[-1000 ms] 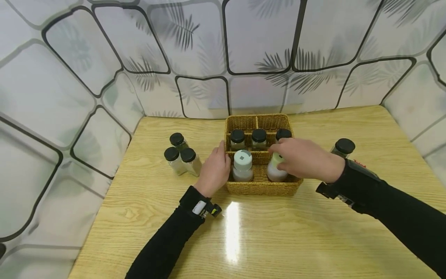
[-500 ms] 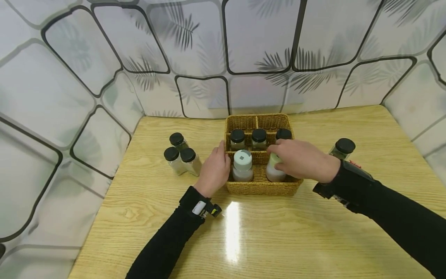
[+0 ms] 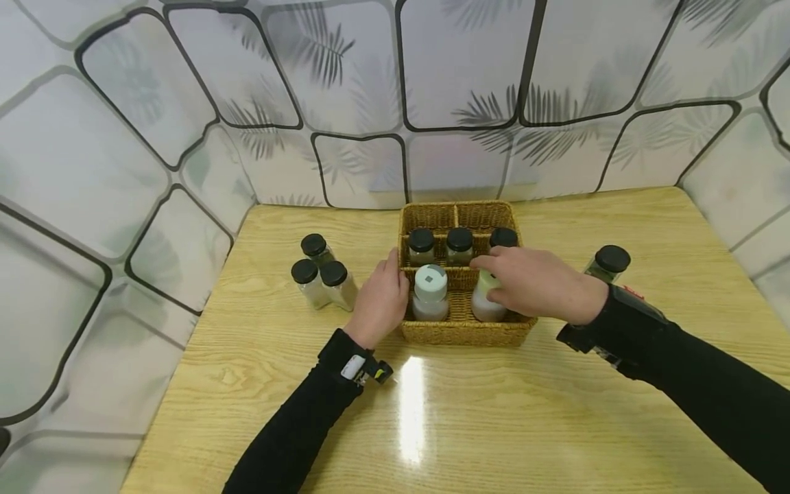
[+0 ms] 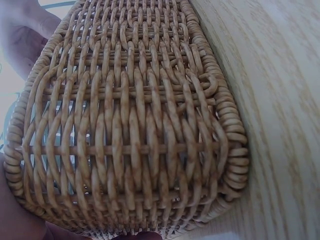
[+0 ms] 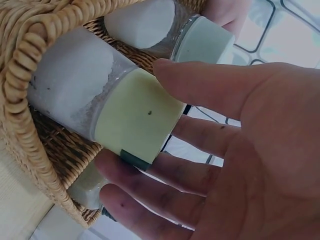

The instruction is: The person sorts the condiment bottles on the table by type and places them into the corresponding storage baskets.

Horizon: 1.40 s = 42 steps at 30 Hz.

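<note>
A wicker basket [image 3: 469, 335] with compartments stands at the middle of the table. My left hand [image 3: 379, 302] holds its left side, with the thumb at the rim and the fingers along the outer wall. In the front compartment my right hand [image 3: 537, 285] grips the yellow lid [image 5: 140, 112] of a clear jar [image 5: 75, 75] with white contents, thumb on one side and fingers on the other. To its left, in the same compartment, is a similar jar with a pale green lid [image 3: 430, 283]. Several black-lidded jars [image 3: 459, 240] line the row behind.
Three black-lidded glass jars [image 3: 334, 274] stand together on the table left of the basket. Another black-lidded jar [image 3: 612, 259] is to the right, behind my right wrist. Patterned cloth walls [image 3: 457, 165] enclose the table's back and sides.
My right hand and the yellow-lidded jar have shifted slightly left within the front compartment. My left hand and the basket stay where they were.
</note>
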### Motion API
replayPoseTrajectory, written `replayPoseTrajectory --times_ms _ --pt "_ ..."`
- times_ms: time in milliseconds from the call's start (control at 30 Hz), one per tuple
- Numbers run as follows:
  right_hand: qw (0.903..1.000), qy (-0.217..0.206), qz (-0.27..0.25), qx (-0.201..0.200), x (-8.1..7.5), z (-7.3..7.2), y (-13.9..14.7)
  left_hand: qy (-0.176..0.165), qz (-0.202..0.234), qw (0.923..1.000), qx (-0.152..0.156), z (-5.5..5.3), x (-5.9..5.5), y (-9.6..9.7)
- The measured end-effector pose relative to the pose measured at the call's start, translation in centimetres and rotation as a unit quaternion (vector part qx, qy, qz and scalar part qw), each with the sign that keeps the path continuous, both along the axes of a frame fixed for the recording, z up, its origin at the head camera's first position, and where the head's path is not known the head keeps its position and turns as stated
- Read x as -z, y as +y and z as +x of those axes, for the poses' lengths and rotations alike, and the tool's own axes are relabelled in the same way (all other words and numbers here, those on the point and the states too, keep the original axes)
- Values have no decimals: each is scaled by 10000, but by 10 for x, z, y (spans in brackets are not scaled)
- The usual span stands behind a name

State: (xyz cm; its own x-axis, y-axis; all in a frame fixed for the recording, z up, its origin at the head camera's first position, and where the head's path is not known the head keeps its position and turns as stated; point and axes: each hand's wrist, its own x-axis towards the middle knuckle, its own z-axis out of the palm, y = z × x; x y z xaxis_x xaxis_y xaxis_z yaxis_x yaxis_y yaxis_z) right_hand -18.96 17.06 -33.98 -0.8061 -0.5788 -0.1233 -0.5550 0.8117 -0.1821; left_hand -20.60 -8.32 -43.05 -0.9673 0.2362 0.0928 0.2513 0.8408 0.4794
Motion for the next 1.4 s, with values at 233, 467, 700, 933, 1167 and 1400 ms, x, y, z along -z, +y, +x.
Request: replayPoseTrajectory --times_ms 233,467,700,933,1167,1400 --pt "9998 -12 -66 168 -3 4 5 -20 -10 10000 78 -1 0 3" --pt "9996 19 29 281 -12 6 11 25 13 10000 50 -1 0 2" --pt "9991 42 21 413 -19 6 20 -5 12 10000 31 -1 1 1" --pt "9977 30 -100 670 -29 8 30 7 19 10000 -2 -1 1 1" --pt "9952 273 -204 921 -37 9 46 -2 15 10000 -8 0 1 1" --pt "9934 412 -253 1044 -39 9 63 32 -3 10000 -27 -1 1 0"
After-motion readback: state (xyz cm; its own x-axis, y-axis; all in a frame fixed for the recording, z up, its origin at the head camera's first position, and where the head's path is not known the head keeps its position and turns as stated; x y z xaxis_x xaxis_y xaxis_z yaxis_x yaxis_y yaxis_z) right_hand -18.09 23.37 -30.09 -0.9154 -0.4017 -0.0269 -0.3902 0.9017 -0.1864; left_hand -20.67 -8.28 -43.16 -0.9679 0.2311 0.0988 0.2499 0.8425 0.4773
